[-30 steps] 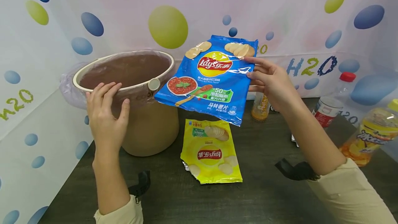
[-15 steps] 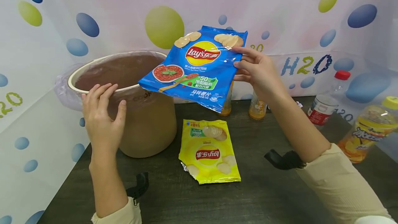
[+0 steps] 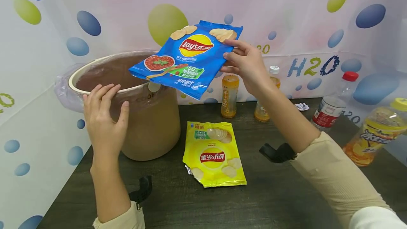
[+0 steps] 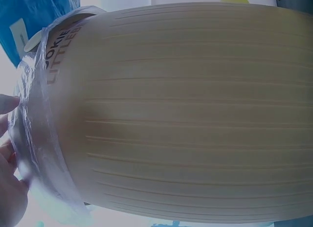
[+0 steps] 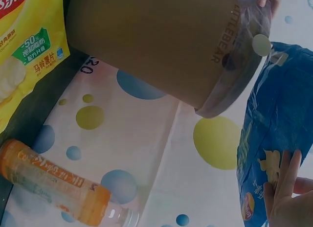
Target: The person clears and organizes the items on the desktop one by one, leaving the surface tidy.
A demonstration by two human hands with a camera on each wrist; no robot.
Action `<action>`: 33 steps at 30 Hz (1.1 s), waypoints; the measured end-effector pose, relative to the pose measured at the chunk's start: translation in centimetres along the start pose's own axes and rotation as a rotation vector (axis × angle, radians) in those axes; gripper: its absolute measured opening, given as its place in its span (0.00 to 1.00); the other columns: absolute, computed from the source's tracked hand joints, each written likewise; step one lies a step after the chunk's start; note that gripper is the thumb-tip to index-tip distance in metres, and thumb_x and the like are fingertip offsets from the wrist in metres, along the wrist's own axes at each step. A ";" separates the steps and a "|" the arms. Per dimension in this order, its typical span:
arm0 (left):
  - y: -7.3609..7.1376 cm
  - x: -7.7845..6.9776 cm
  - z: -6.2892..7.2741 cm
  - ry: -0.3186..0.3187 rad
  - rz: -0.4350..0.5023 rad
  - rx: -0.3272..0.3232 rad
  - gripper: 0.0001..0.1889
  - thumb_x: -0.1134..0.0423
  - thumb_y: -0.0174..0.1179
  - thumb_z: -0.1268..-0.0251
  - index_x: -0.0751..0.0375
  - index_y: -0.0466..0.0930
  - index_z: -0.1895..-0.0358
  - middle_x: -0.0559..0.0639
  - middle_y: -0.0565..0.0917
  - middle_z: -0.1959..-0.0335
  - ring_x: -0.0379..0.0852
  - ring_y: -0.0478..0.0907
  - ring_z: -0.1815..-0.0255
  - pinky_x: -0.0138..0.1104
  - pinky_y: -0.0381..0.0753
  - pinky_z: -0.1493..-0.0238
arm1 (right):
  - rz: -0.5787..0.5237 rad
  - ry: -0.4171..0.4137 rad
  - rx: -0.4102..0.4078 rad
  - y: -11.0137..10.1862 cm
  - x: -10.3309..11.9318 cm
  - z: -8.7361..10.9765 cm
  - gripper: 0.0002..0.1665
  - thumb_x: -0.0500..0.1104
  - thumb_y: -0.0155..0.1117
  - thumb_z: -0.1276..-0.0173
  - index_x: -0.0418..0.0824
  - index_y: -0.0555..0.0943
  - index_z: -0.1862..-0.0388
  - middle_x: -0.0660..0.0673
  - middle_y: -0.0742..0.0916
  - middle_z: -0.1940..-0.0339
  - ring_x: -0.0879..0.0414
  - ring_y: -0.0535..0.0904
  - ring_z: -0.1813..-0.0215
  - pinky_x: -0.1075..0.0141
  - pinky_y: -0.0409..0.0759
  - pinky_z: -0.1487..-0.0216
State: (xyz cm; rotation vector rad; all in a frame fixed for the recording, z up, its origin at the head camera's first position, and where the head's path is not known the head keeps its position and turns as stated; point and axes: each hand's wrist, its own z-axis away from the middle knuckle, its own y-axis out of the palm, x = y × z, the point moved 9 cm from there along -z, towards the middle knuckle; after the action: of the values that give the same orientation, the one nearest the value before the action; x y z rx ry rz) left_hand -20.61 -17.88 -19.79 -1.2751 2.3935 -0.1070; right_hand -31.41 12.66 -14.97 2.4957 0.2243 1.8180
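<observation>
A tan trash can (image 3: pixel 152 123) with a clear plastic liner (image 3: pixel 68 91) folded over its cream rim stands at the left. My left hand (image 3: pixel 105 116) holds the near rim, fingers over the edge and thumb on the outer side; in the left wrist view only part of that hand shows beside the can wall (image 4: pixel 195 114). My right hand (image 3: pixel 245 63) pinches the right edge of a blue Lay's chip bag (image 3: pixel 187 59), which is tilted in the air at the can's right side, its lower left corner above the rim. The bag's back shows in the right wrist view.
A torn yellow Lay's chip bag (image 3: pixel 213 154) lies flat on the dark table (image 3: pixel 270 193). Behind it stand two bottles with orange remains, one bottle (image 3: pixel 229 96) unobstructed. At right are a red-capped bottle (image 3: pixel 332 101), a yellow-capped bottle (image 3: pixel 375 133) and a crumpled wrapper (image 3: pixel 301 106).
My right hand has moved the blue chip bag left and upward, toward the can's opening. The left hand stays at the rim. More of the bottles behind has come into sight.
</observation>
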 end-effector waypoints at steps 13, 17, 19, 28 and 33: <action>-0.2 -0.1 -0.2 -0.007 0.023 -0.017 0.18 0.68 0.58 0.43 0.67 0.77 0.47 0.59 0.75 0.47 0.50 0.60 0.36 0.42 0.40 0.32 | 0.004 0.015 -0.007 2.7 -0.5 -1.9 0.27 0.32 0.55 0.34 0.36 0.67 0.36 0.39 0.78 0.48 0.46 0.81 0.57 0.64 0.80 0.61; -0.1 -0.1 -0.2 -0.013 0.023 -0.014 0.18 0.69 0.59 0.44 0.68 0.77 0.48 0.60 0.75 0.47 0.53 0.61 0.37 0.42 0.40 0.32 | 0.010 0.022 -0.013 3.4 -0.7 -2.5 0.27 0.32 0.54 0.34 0.35 0.66 0.35 0.38 0.77 0.48 0.46 0.81 0.58 0.65 0.80 0.62; -0.1 -0.2 -0.2 -0.020 0.023 -0.010 0.18 0.70 0.59 0.44 0.69 0.77 0.49 0.60 0.75 0.48 0.54 0.61 0.37 0.41 0.39 0.32 | 0.014 0.020 -0.017 3.7 -0.8 -2.7 0.27 0.32 0.54 0.34 0.35 0.66 0.35 0.38 0.78 0.48 0.46 0.81 0.58 0.66 0.80 0.64; 0.0 -0.2 -0.1 -0.015 0.020 0.002 0.18 0.70 0.59 0.44 0.69 0.76 0.48 0.61 0.74 0.47 0.54 0.60 0.36 0.42 0.39 0.32 | 0.042 0.004 -0.037 4.7 -1.3 -3.5 0.30 0.34 0.56 0.34 0.36 0.64 0.34 0.40 0.78 0.47 0.48 0.82 0.59 0.65 0.81 0.62; 0.0 0.0 0.0 -0.017 0.012 0.012 0.19 0.69 0.59 0.43 0.67 0.76 0.47 0.58 0.74 0.46 0.50 0.59 0.36 0.41 0.39 0.32 | 0.055 -0.009 -0.049 5.5 -1.5 -3.8 0.32 0.34 0.57 0.35 0.37 0.62 0.32 0.41 0.77 0.46 0.50 0.82 0.59 0.66 0.81 0.63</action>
State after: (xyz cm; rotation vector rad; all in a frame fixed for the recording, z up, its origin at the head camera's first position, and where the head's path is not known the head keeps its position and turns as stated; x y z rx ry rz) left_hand -20.63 -17.87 -19.82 -1.2516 2.3820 -0.1064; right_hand -35.01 6.84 -14.54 2.5006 0.1106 1.8084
